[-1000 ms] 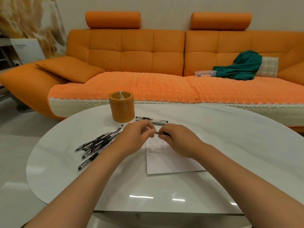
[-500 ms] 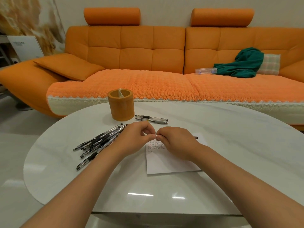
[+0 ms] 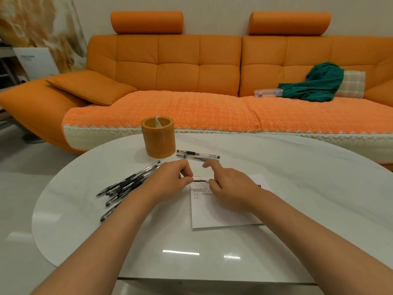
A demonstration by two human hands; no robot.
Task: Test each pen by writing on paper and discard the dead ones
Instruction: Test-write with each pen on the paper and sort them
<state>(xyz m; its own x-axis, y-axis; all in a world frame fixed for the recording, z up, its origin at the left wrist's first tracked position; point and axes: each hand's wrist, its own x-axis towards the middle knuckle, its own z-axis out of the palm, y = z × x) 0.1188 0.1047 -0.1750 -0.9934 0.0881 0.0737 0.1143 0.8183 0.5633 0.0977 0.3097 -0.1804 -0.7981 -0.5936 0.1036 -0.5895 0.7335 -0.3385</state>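
A white sheet of paper with small scribbles near its top lies on the white table. Above its top edge my left hand pinches a clear pen cap. My right hand holds the pen by its body, tip pointing left toward the cap; the pen's back end shows past my wrist. My right index finger is lifted. A pile of several black pens lies to the left, partly under my left forearm. Two pens lie side by side behind my hands.
An orange cylindrical pen holder stands at the back of the table, left of the two pens. Behind the table is an orange sofa with a green cloth and a clear plastic box on its seat.
My hands were pressed together on the pen; now they have drawn a little apart, the cap coming off in my left hand and the tip showing. The view shifted slightly.
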